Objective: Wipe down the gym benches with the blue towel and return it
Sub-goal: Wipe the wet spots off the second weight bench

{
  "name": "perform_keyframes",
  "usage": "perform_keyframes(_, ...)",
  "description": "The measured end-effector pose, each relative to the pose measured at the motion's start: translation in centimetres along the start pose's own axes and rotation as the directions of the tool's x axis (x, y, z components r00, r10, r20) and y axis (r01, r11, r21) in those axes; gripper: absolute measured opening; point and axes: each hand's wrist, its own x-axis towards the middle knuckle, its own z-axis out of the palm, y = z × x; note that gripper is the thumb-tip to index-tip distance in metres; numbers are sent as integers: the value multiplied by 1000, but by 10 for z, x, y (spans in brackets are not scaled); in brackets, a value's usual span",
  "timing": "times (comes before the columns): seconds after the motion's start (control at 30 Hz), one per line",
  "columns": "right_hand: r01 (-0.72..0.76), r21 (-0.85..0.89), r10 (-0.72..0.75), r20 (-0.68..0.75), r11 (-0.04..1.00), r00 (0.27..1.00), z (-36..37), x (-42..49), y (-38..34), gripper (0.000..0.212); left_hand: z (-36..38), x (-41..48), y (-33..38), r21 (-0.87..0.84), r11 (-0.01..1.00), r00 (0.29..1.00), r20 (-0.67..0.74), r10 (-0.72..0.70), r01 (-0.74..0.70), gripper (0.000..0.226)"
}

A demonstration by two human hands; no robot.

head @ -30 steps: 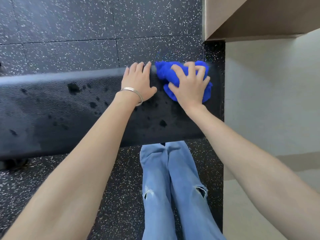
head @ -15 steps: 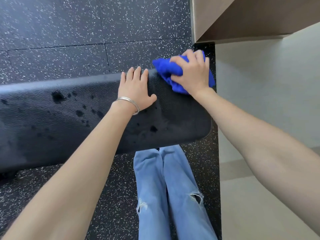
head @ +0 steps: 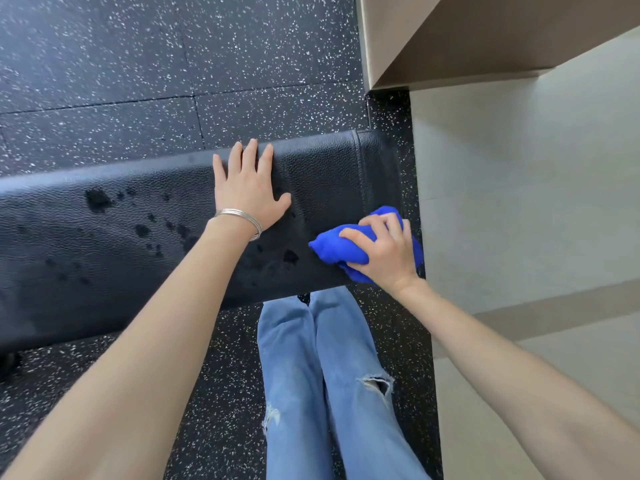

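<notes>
Head view: your right hand (head: 384, 252) clenches the blue towel (head: 329, 249) at four o'clock, scrubbing the worktop (head: 104, 244), while your flat left hand (head: 247, 194) braces you.

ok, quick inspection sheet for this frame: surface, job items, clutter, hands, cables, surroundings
Surface: black padded bench, dark wet spots left of centre and near the front edge.
Job's things: blue towel, bunched, pressed on the bench's right end.
Clutter: nothing seen.
Grippers: right hand closed on the towel; left hand flat on the bench, fingers spread, silver bangle at the wrist.
Cables: nothing seen.
Surroundings: black speckled rubber floor; pale tiled floor to the right; beige wall corner; person's blue ripped jeans below the bench.
</notes>
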Motion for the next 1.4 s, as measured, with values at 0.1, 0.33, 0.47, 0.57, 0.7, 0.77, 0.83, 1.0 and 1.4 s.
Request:
perform_keyframes(0.1,-97,12,96,36,995,995,-5,61,10,35,1,-1,2,1,1000,1000,-1,-9,9,82)
perform_keyframes(0.33,-545,87,530,145,834,835,-4,165,33,39,1,-7,16,28,999,999,-2,-40,40,83)
perform_keyframes(0.47,-602,64,603,-2,796,798,1,106,21,44,6,-23,33,43,999,1000,-18,25,-24,88)
perform_keyframes(0.57,-697,137,704,-4,703,710,3,42,8,43,12,-37,40,43,998,999,-24,47,-46,90)
perform_keyframes(0.7,-696,78,684,139,713,716,0,-34,-11,45,21,-51,53,37,998,999,11,41,-42,94)
perform_keyframes(0.77,-663,61,643,189,746,742,0,-31,-1,47,25,-56,58,58,996,998,17,63,-64,96)
perform_keyframes(0.83,-626,39,610,187,779,770,-3,-7,12,48,27,-59,59,74,994,997,15,77,-78,97)
perform_keyframes(1.0,-598,55,592,95,800,800,-7,107,42,40,27,-62,61,112,988,994,32,107,-110,97)
perform_keyframes(1.4,-475,55,472,59,878,879,-8,3,17,45,34,-85,55,94,986,988,74,134,-141,93)
